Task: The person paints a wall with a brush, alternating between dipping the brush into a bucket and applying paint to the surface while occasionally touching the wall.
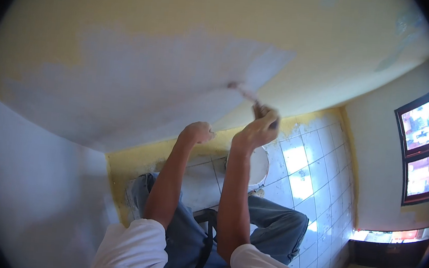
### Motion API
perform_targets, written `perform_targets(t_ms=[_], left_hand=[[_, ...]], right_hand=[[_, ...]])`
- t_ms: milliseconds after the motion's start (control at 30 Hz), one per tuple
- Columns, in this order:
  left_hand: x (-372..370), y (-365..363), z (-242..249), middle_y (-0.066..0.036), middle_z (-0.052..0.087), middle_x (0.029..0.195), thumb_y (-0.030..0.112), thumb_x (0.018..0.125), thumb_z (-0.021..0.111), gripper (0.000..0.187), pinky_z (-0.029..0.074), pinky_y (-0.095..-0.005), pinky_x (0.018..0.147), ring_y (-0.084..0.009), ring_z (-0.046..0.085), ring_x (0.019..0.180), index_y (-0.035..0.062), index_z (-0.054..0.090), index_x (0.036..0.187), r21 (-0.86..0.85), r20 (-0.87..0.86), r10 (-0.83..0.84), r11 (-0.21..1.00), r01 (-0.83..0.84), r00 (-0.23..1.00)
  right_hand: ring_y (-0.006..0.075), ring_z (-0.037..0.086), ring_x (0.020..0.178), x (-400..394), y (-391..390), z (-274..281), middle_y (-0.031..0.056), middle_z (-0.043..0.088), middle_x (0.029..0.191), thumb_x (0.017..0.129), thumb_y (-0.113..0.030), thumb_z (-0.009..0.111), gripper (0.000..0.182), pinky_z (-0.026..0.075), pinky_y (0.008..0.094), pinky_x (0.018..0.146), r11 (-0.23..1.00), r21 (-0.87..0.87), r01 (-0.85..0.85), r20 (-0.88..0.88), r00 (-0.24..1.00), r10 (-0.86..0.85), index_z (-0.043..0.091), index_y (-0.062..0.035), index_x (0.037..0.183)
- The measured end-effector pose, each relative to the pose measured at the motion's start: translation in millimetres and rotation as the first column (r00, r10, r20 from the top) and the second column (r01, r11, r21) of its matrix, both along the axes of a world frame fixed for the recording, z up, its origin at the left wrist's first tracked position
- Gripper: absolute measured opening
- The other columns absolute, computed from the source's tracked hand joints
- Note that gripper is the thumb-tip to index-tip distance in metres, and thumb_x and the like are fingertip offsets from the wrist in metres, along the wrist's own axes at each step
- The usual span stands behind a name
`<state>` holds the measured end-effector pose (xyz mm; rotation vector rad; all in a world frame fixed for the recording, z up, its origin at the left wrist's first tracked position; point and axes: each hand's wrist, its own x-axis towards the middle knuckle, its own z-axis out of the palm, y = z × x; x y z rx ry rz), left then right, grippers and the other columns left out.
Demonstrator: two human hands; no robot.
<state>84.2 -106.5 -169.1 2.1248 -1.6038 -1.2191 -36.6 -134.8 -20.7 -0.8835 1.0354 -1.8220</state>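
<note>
My right hand (259,129) is closed around the handle of a paintbrush (247,93), whose blurred head is at or close to the wall. A broad whitish painted patch (153,76) covers part of the yellow wall (149,3). To the left, my left hand (199,132) is raised near the lower wall with its fingers curled; whether anything is in them is too small to tell. Below my right hand, partly hidden by the forearm, a round bucket (259,167) with pale contents stands on the floor.
White floor tiles (323,183) reflect bright light on the right. Dark-framed windows (409,153) are in the far right wall. A pale wall (39,179) closes the left side. My bent legs in jeans (278,225) are below, beside the bucket.
</note>
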Motion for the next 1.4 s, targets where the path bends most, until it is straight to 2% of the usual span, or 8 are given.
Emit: perform_targets(t_ms=[200,467,600,967,1033,1133,1267,1400], left_hand=[[-1,5,16,-0.01,0.076,0.098,0.038,0.097,0.062,0.038,0.054,-0.0431,0.088,-0.0281,0.071,0.093,0.0036,0.073,0.109,0.045,-0.01,0.022,0.999,-0.021,1.0],[0,3,-8,-0.012,0.077,0.094,0.037,0.096,0.063,0.036,0.054,-0.0446,0.086,-0.0311,0.072,0.091,0.0036,0.073,0.105,-0.154,-0.008,-0.021,0.988,0.019,1.0],[3,7,6,-0.025,0.07,0.124,0.041,0.095,0.061,0.05,0.052,-0.0489,0.102,-0.0397,0.068,0.117,-0.0017,0.073,0.119,-0.045,-0.033,0.007,0.999,-0.008,0.999],[-1,1,13,-0.023,0.069,0.13,0.043,0.098,0.06,0.05,0.052,-0.0479,0.104,-0.0398,0.066,0.12,0.0013,0.072,0.123,0.039,-0.029,-0.002,0.999,0.003,1.0],[0,-1,12,-0.016,0.074,0.11,0.039,0.096,0.062,0.041,0.053,-0.0459,0.094,-0.0335,0.069,0.103,0.0032,0.073,0.112,0.006,-0.023,0.005,1.0,-0.005,1.0],[-1,3,9,-0.013,0.076,0.099,0.037,0.095,0.063,0.036,0.054,-0.0452,0.089,-0.0308,0.071,0.095,0.0037,0.073,0.104,-0.021,-0.017,0.024,1.0,-0.024,1.0],[-3,0,9,-0.014,0.076,0.099,0.037,0.095,0.063,0.035,0.054,-0.0454,0.089,-0.031,0.071,0.095,0.0042,0.074,0.103,-0.041,-0.015,0.022,0.999,-0.023,1.0],[-5,1,15,-0.013,0.076,0.102,0.037,0.096,0.062,0.036,0.054,-0.0456,0.091,-0.031,0.071,0.098,0.0051,0.074,0.109,0.006,-0.019,0.03,1.0,-0.03,0.999]], right_hand=[[0.0282,0.06,0.11,-11,17,100,0.0185,0.055,0.114,0.1,-0.021,0.051,0.033,0.061,0.037,0.093,0.973,-0.213,0.09,0.344,0.939,-0.012,0.057,0.0106,0.097],[0.0263,0.069,0.079,-12,6,-63,0.0161,0.063,0.096,0.105,-0.023,0.049,0.031,0.062,0.0374,0.075,1.0,-0.019,0.018,-0.021,1.0,-0.019,0.059,0.0055,0.097],[0.0207,0.067,0.075,-17,4,-62,0.012,0.062,0.09,0.104,-0.023,0.051,0.03,0.062,0.032,0.073,0.999,0.029,0.018,-0.124,0.992,-0.014,0.061,0.0033,0.092],[0.03,0.07,0.097,0,4,139,0.0227,0.062,0.105,0.1,-0.024,0.057,0.038,0.067,0.0354,0.092,0.954,-0.3,0.0,0.127,0.991,0.04,0.059,0.0134,0.098],[0.0313,0.07,0.1,-7,13,142,0.0224,0.062,0.104,0.101,-0.027,0.053,0.041,0.066,0.0354,0.093,0.96,-0.263,0.096,0.214,0.976,-0.039,0.055,0.0141,0.106],[0.0308,0.07,0.099,-30,15,111,0.0213,0.063,0.103,0.102,-0.028,0.052,0.043,0.067,0.0361,0.092,0.959,-0.255,0.12,0.102,0.99,-0.097,0.054,0.0133,0.11],[0.0255,0.072,0.08,-33,0,86,0.0162,0.064,0.09,0.102,-0.018,0.053,0.031,0.07,0.0362,0.077,0.962,-0.25,-0.108,-0.265,0.964,0.039,0.06,0.0099,0.091],[0.0275,0.074,0.074,-12,-19,125,0.0173,0.064,0.088,0.102,-0.016,0.057,0.03,0.07,0.0377,0.073,0.944,-0.285,-0.164,-0.31,0.948,0.071,0.062,0.0098,0.088]])
